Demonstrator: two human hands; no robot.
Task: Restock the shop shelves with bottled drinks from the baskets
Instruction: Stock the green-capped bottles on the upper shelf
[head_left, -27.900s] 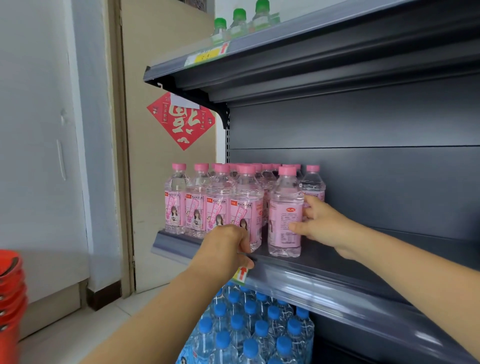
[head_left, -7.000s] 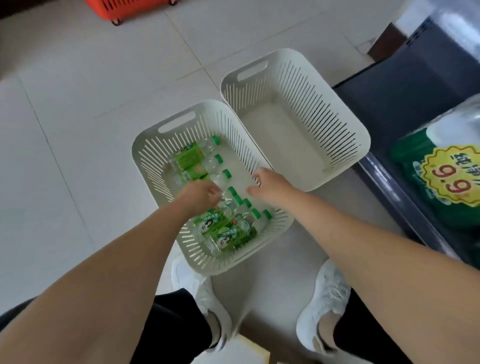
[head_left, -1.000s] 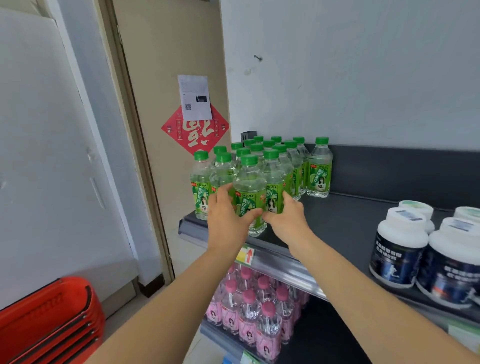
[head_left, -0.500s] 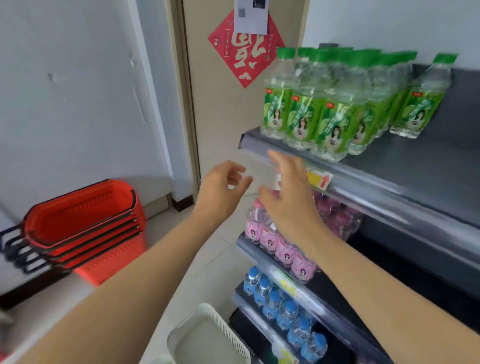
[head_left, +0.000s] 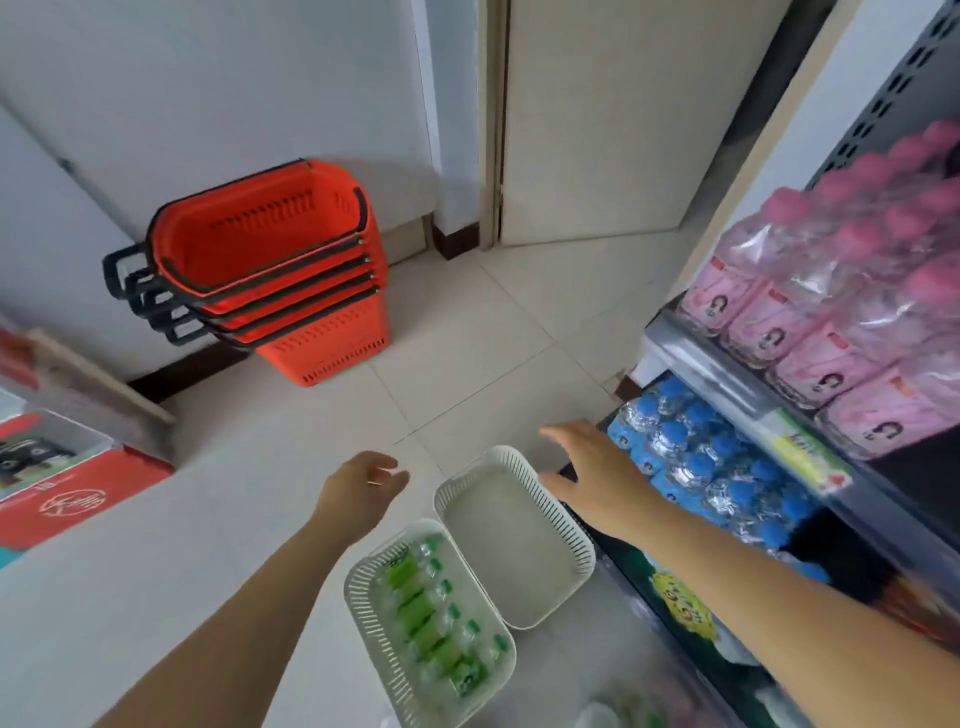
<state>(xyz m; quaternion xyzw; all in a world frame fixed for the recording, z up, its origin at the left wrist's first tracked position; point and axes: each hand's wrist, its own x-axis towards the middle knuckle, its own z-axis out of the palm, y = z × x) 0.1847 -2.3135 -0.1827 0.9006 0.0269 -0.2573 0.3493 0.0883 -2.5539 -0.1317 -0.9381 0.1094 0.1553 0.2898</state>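
No readable text; yellow starburst sticker (head_left: 681, 603) and pink bottle labels (head_left: 769, 332) too blurred.

Tiled floor (head_left: 467, 332): two white baskets (head_left: 519, 545), red basket stack (head_left: 291, 270), apparently touching.

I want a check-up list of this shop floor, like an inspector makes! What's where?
Surface: pale tiled floor, bare between things.
Job's things: white basket holding green-capped bottles; second white basket empty; pink-capped bottles and blue-capped bottles shelved.
Clutter: stacked red shopping baskets; red box.
Hands: left hand and right hand open, holding nothing.
Cables: nothing seen.
Surroundings: beige door, white wall.
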